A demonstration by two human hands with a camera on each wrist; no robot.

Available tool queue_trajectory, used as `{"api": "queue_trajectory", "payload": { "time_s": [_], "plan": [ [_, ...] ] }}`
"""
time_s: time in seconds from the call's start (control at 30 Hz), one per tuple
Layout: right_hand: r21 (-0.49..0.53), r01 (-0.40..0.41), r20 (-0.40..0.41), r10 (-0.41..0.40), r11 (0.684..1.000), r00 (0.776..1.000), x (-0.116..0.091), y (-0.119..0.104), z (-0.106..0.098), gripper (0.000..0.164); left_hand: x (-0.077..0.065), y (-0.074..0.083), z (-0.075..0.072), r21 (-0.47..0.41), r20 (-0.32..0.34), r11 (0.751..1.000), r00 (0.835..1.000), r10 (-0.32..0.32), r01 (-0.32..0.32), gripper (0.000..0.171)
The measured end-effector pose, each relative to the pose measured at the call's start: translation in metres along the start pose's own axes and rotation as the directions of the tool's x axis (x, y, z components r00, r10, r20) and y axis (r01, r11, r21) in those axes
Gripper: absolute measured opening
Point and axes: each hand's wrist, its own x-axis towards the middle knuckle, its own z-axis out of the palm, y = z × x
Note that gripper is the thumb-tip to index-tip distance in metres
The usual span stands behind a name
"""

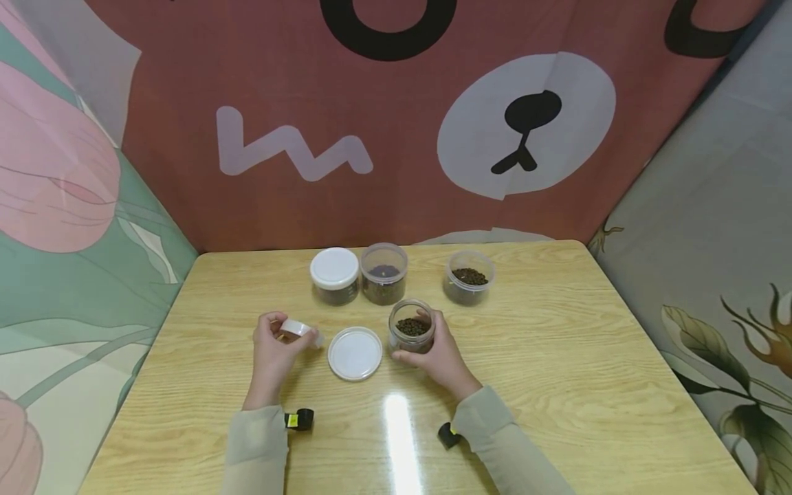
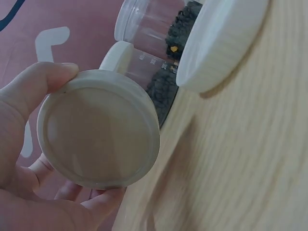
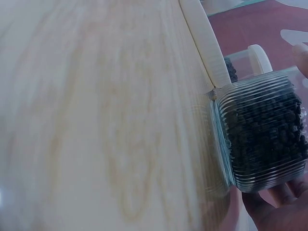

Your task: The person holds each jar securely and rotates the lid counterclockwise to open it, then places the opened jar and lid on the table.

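Toward the far edge of the tabletop (image 1: 557, 357), a left hand (image 1: 274, 350) pinches a lid (image 2: 98, 130) and a right hand (image 1: 443, 357) grips an open jar (image 3: 264, 132), best kept upright so its pellets (image 1: 411, 327) stay in.

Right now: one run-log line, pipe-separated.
left hand: holds tilted lid | right hand: grips open, part-filled jar | second lid: flat on table, between hands | behind: lidded jar, two open jars
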Motion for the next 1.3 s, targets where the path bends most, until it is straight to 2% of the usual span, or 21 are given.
{"api": "queue_trajectory", "payload": {
  "time_s": [0.27,0.43,0.57,0.9,1.13,1.3],
  "plan": [
    [0.013,-0.015,0.007,0.015,1.000,1.000,0.000,-0.001,-0.001,0.096,-0.001,-0.008,-0.001,0.094,0.012,0.996,1.000,0.003,-0.004,0.067],
    [0.013,-0.005,0.006,0.005,1.000,1.000,0.000,0.000,0.000,0.096,-0.002,-0.008,-0.003,0.156,0.027,0.988,1.000,0.000,-0.005,0.068],
    [0.010,0.002,-0.004,-0.002,1.000,1.000,0.001,0.001,0.000,0.094,-0.005,-0.005,-0.004,0.235,0.053,0.971,0.998,0.034,-0.045,0.068],
    [0.011,-0.018,0.004,0.018,1.000,1.000,0.000,0.001,0.000,0.096,-0.009,-0.005,-0.014,0.269,0.099,0.961,0.994,0.046,-0.071,0.073],
    [0.013,-0.020,0.004,0.020,1.000,1.000,0.001,0.001,-0.002,0.095,-0.013,-0.001,-0.018,0.369,0.124,0.923,0.990,0.070,-0.112,0.066],
    [0.015,-0.014,0.006,0.014,1.000,1.000,0.001,0.002,0.000,0.095,-0.014,0.002,-0.020,0.426,0.146,0.896,0.987,0.072,-0.128,0.070]
  ]
}}
